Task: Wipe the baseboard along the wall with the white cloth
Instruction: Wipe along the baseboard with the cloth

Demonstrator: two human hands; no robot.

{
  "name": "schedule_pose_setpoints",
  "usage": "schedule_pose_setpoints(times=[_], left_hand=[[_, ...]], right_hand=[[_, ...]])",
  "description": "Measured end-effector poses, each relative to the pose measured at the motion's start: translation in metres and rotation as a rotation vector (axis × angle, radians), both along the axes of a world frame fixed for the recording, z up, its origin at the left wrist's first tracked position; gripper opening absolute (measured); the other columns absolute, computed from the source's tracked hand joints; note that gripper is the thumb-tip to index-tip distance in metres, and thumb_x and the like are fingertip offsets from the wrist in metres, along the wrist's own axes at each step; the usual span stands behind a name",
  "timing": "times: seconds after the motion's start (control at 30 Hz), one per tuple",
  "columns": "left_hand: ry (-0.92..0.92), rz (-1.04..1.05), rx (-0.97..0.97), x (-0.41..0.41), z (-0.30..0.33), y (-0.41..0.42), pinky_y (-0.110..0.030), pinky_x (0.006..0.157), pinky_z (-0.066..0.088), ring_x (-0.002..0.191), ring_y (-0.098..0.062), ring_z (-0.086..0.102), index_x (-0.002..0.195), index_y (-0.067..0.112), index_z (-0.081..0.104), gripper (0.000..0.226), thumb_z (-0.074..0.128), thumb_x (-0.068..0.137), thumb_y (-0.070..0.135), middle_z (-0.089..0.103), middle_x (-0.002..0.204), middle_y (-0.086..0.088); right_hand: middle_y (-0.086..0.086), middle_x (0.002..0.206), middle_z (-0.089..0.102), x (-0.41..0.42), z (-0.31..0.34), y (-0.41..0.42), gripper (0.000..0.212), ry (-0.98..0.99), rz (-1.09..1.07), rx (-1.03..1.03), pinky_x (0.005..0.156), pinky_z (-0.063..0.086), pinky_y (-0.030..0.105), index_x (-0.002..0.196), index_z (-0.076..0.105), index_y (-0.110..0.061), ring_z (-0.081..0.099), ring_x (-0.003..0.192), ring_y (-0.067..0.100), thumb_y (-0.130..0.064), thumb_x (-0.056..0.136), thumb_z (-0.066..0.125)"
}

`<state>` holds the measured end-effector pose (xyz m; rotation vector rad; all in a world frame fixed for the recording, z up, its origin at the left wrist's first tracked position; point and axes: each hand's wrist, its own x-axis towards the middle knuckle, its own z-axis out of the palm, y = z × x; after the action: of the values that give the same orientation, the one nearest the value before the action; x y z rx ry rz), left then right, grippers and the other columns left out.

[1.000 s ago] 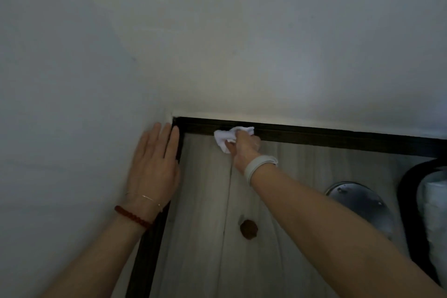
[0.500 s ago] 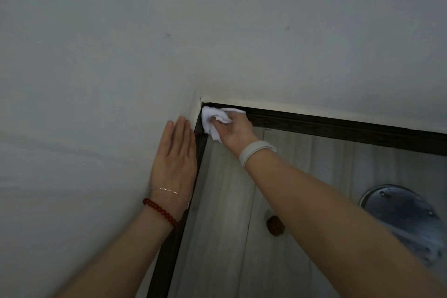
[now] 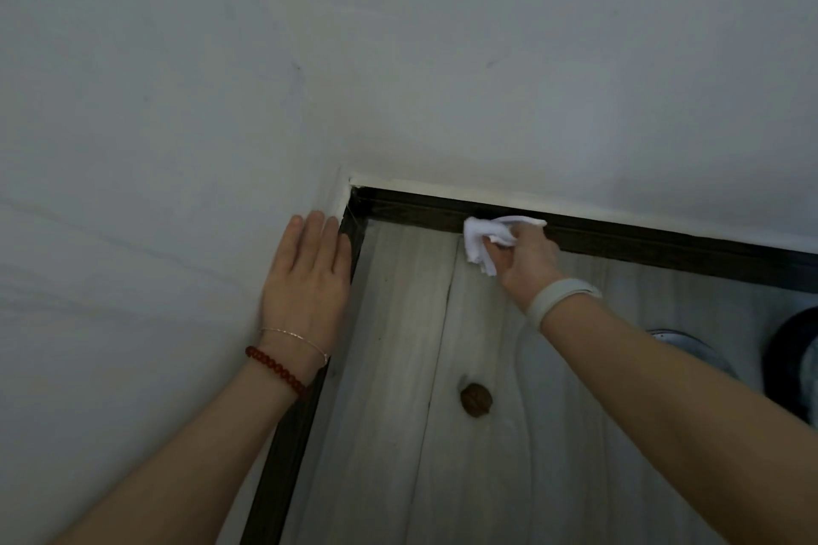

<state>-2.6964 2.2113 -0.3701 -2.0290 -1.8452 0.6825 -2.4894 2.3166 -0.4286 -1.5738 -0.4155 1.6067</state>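
A dark baseboard (image 3: 642,241) runs along the foot of the white far wall and turns at the corner down the left wall. My right hand (image 3: 526,263) grips a crumpled white cloth (image 3: 484,237) and holds it against the far baseboard, a little right of the corner. My left hand (image 3: 307,283) lies flat, fingers straight, on the left wall just above the side baseboard (image 3: 292,447), near the corner.
The floor is pale wood planks (image 3: 389,412) with a dark knot (image 3: 476,399). A round metal object (image 3: 690,345) and a dark-rimmed thing (image 3: 788,363) sit at the right edge. White walls (image 3: 398,58) meet in the corner.
My right hand has slid the cloth rightward along the far baseboard, out of the corner. My left hand stays flat on the left wall.
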Motion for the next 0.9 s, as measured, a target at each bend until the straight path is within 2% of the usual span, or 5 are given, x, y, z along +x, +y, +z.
schedule_pose_setpoints(times=[0.13,0.33,0.63,0.73,0.9], left_hand=[[-0.018,-0.033,0.105,-0.008,0.007,-0.012,-0.047,0.109,0.021,0.111,-0.037,0.059,0.103,-0.001,0.068,0.035,0.073,0.070,0.010,0.065,0.113,-0.021],[0.213,0.125,-0.119,0.008,0.043,-0.038,-0.051,0.102,-0.031,0.144,-0.030,-0.010,0.145,0.003,0.001,0.072,0.009,0.095,0.054,-0.002,0.156,-0.014],[0.512,0.003,-0.310,0.008,0.052,-0.042,-0.057,0.095,-0.026,0.139,-0.039,-0.018,0.139,-0.004,-0.017,0.069,0.012,0.099,0.044,-0.016,0.153,-0.019],[0.534,0.000,-0.324,0.009,0.053,-0.041,-0.058,0.097,-0.024,0.139,-0.040,-0.018,0.141,-0.004,-0.016,0.069,0.017,0.099,0.040,-0.017,0.153,-0.020],[0.469,0.003,-0.326,0.009,0.054,-0.041,-0.056,0.097,-0.024,0.140,-0.039,-0.015,0.142,-0.005,-0.013,0.060,0.013,0.100,0.030,-0.014,0.154,-0.019]], right_hand=[[0.014,0.091,0.062,-0.039,-0.005,-0.017,0.009,-0.078,0.211,0.102,0.060,0.051,0.027,0.083,0.058,0.004,0.061,0.075,0.025,0.001,0.086,0.051],[0.017,0.115,0.053,-0.115,0.013,-0.031,0.017,-0.294,0.621,0.245,0.082,0.040,0.025,0.110,0.051,-0.007,0.052,0.109,0.025,-0.008,0.093,0.045],[-0.004,0.071,0.041,-0.112,-0.003,-0.067,0.024,-0.245,0.997,0.412,0.060,0.043,0.009,0.074,0.039,-0.014,0.046,0.069,0.010,0.006,0.086,0.046],[0.007,0.080,0.049,-0.111,0.003,-0.069,0.021,-0.167,0.990,0.309,0.081,0.053,0.045,0.075,0.042,-0.018,0.053,0.085,0.025,-0.003,0.087,0.050],[-0.002,0.072,0.045,-0.114,0.039,-0.012,0.020,-0.183,0.611,0.287,0.082,0.047,0.040,0.076,0.040,-0.017,0.049,0.088,0.022,-0.003,0.086,0.051]])
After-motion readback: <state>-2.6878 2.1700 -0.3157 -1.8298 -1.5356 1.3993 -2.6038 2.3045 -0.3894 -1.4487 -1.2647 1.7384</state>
